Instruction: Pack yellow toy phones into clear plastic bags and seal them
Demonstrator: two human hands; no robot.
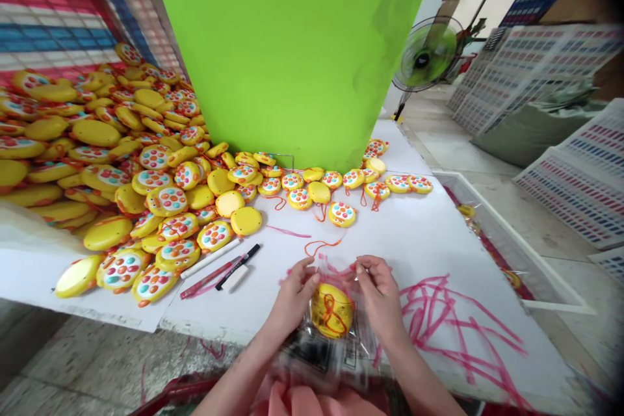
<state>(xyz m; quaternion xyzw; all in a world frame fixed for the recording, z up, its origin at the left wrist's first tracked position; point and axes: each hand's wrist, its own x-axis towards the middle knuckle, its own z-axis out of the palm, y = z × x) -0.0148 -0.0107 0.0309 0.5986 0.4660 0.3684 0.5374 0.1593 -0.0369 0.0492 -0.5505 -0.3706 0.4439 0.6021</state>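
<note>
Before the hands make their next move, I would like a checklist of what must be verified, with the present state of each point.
1. Yellow toy inside the clear bag: ok.
2. Left hand at the bag's upper edge: ok.
3. Right hand has its thumb and finger pinched together: ok; what exactly is in this grip: cannot tell.
4. Bag closed: not ok to assume; cannot tell.
5. Black marker away from both hands: ok.
6. Work surface free of loose strips: not ok, pink strips lie beside the right hand.
</note>
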